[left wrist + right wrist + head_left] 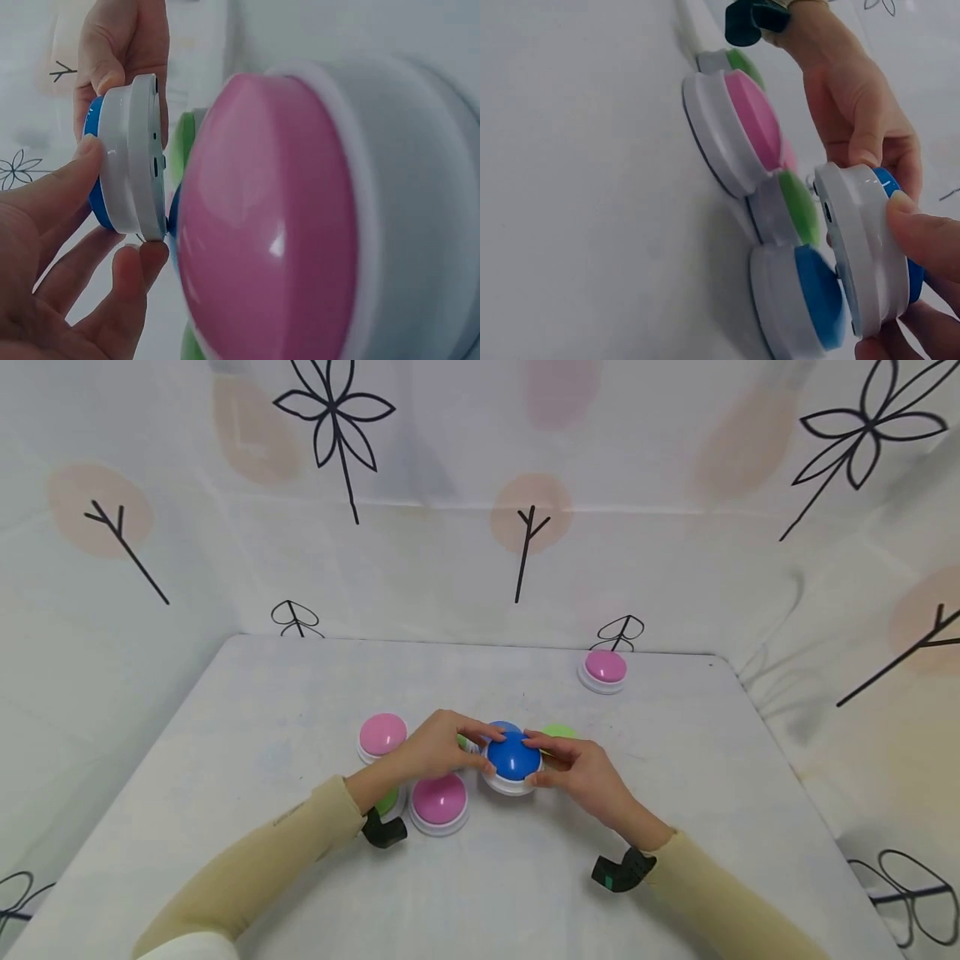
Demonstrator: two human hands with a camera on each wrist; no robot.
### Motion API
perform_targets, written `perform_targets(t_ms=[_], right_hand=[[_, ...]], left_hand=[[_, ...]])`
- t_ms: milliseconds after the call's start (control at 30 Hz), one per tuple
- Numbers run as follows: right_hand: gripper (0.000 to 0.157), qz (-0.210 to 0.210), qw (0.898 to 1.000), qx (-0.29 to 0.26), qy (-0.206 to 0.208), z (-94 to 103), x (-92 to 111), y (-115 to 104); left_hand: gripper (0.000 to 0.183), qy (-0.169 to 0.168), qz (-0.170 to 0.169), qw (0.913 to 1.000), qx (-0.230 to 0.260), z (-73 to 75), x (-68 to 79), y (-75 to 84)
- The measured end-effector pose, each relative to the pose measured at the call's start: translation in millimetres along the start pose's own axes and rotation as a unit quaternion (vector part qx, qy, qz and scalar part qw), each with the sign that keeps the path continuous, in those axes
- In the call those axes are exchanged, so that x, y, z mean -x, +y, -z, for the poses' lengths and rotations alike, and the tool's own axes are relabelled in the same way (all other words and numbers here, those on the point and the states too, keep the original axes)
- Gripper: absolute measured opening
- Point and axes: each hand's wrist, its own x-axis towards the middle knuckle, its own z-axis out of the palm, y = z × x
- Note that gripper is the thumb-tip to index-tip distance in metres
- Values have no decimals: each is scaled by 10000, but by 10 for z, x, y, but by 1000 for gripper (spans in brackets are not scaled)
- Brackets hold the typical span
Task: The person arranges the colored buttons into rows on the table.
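A blue-domed push button with a white base (513,756) is held up between both hands. My left hand (431,747) grips its left side, thumb on the near edge and fingers toward the far edge. From the right, my right hand (588,777) pinches it in the same way. In the right wrist view its underside faces a second blue button (821,300) on the table; whether they touch I cannot tell. A green button (799,206) and a pink button (754,120) stand in line with that one. The left forearm partly hides another green button (387,802).
On the white table (600,902), a pink button (382,735) stands behind the left wrist. A green button (558,735) sits partly hidden behind the right hand. Another pink button (605,667) stands at the back edge, near the patterned cloth wall (450,568).
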Motion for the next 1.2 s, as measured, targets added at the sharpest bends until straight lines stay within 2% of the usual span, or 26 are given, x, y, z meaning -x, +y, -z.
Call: perform_targets(t_ms=[200, 567, 767, 1000, 1200], right_hand=[[46, -12, 10000, -42, 2, -40, 63, 41], [48, -323, 9989, -318, -78, -84, 218, 77], [48, -294, 9989, -282, -236, -94, 269, 105], [47, -230, 9985, -220, -444, -125, 298, 203], [47, -248, 9983, -105, -523, -164, 288, 237]], left_hand=[[43, 11, -200, 9998, -60, -38, 60, -6], [46, -60, -713, 9970, -280, -123, 130, -2], [44, -194, -806, 9960, -329, -186, 155, -26], [42, -377, -856, 9931, -711, -288, 155, -99], [44, -467, -851, 9908, -947, -306, 160, -111]])
